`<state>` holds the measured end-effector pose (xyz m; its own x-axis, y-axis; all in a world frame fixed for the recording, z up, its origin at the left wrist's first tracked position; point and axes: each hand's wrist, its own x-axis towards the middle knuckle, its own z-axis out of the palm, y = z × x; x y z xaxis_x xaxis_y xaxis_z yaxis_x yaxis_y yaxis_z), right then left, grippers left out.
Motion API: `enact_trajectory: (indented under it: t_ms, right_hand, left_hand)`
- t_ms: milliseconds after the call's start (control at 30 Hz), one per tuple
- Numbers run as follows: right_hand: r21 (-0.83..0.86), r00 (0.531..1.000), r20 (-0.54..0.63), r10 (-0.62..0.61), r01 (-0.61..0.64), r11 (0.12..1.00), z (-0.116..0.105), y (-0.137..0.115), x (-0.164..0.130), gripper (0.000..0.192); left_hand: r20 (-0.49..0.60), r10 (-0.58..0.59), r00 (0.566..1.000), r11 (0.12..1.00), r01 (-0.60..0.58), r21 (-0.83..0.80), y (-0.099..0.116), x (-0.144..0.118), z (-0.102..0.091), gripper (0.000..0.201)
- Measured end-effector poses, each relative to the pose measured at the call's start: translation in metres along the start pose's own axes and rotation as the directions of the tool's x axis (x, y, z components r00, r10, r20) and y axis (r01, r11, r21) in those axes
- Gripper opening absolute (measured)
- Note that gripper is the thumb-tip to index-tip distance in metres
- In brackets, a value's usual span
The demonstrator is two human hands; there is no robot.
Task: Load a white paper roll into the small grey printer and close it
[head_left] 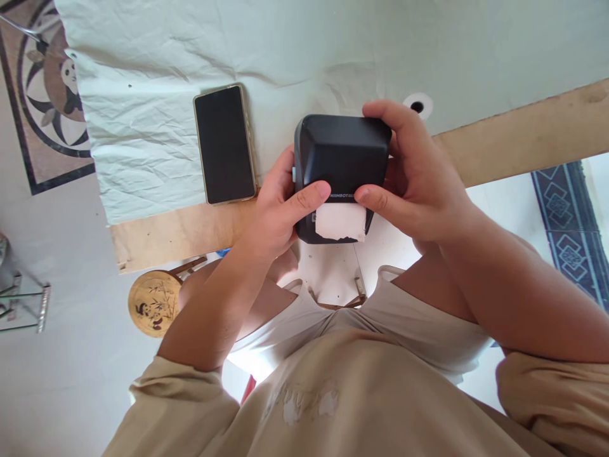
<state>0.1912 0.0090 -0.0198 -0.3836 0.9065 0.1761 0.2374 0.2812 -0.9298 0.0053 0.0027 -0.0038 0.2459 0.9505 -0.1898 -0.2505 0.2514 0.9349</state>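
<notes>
Between my two hands is a black label printer (349, 158) with "NIIMBOT" lettering, held above the table's near edge. A torn-edged strip of white label paper (340, 222) sticks out of its front. My left hand (288, 206) grips the printer's left side, thumb lying on the front near the lettering. On the other side my right hand (409, 171) closes around it, with the thumb by the lettering and a finger at the top right corner. The undersides of both hands' grips are hidden behind the printer.
A phone (226, 145) with a dark screen lies left of the printer on the pale green cloth (157, 51). Behind my right hand stands a small white paper roll (423, 105). The bare wooden table edge (518, 130) runs in front of me. A round wooden stool (155, 303) is below left.
</notes>
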Motion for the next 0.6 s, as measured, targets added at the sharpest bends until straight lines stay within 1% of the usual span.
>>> enact_trajectory:
  t_ms: [100,200,267,333,400,467,600]
  right_hand:
    - [-0.018,1.000,0.002,0.010,-0.010,1.000,-0.0002,-0.0002,-0.0003,0.068]
    - [-0.038,1.000,-0.006,-0.004,0.004,0.999,0.0004,0.0004,-0.0011,0.068]
    - [-0.055,1.000,-0.017,-0.009,0.008,0.998,0.0011,-0.0001,-0.0019,0.068]
    - [-0.095,0.998,-0.053,-0.045,0.040,0.995,0.0017,-0.0018,-0.0028,0.065]
    - [-0.155,0.988,-0.106,-0.117,0.100,0.983,0.0022,-0.0045,-0.0034,0.059]
    - [-0.206,0.975,-0.138,-0.176,0.145,0.968,0.0024,-0.0072,-0.0035,0.053]
    - [-0.245,0.966,-0.138,-0.217,0.179,0.953,0.0025,-0.0091,-0.0024,0.048]
  left_hand:
    - [0.010,-0.013,1.000,1.000,0.013,0.013,0.0000,0.0002,-0.0029,0.040]
    - [-0.011,-0.029,1.000,0.999,0.029,0.022,-0.0006,0.0004,-0.0032,0.046]
    - [-0.020,-0.011,1.000,1.000,0.011,-0.002,-0.0008,0.0008,-0.0022,0.045]
    - [0.027,0.000,1.000,0.998,0.002,-0.070,-0.0005,0.0017,-0.0012,0.037]
    - [0.096,-0.006,0.995,0.989,0.021,-0.148,-0.0001,0.0032,-0.0010,0.029]
    - [0.123,-0.020,0.992,0.980,0.044,-0.196,0.0001,0.0050,-0.0018,0.030]
    - [0.046,-0.074,0.996,0.985,0.080,-0.155,0.0001,0.0080,-0.0052,0.037]
